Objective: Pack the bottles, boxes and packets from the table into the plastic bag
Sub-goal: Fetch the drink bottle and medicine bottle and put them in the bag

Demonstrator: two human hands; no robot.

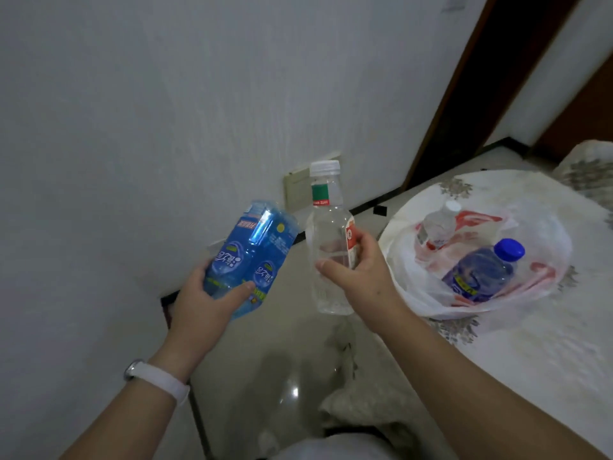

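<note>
My left hand (207, 302) grips a blue plastic packet (247, 247) by its lower end, held up over the floor. My right hand (360, 272) is closed around a clear bottle (328, 227) with a white cap and a red and green label, held upright beside the packet. To the right, a thin white and red plastic bag (537, 227) lies open on the table. Inside the bag lie a blue bottle with a blue cap (481, 272) and a small clear bottle with a white cap (438, 224).
The table (530, 360) on the right has a white floral cloth. A grey wall rises on the left, with a beige box (298, 187) at its foot. Glossy floor tiles lie below my arms. A dark door frame (464, 78) stands behind.
</note>
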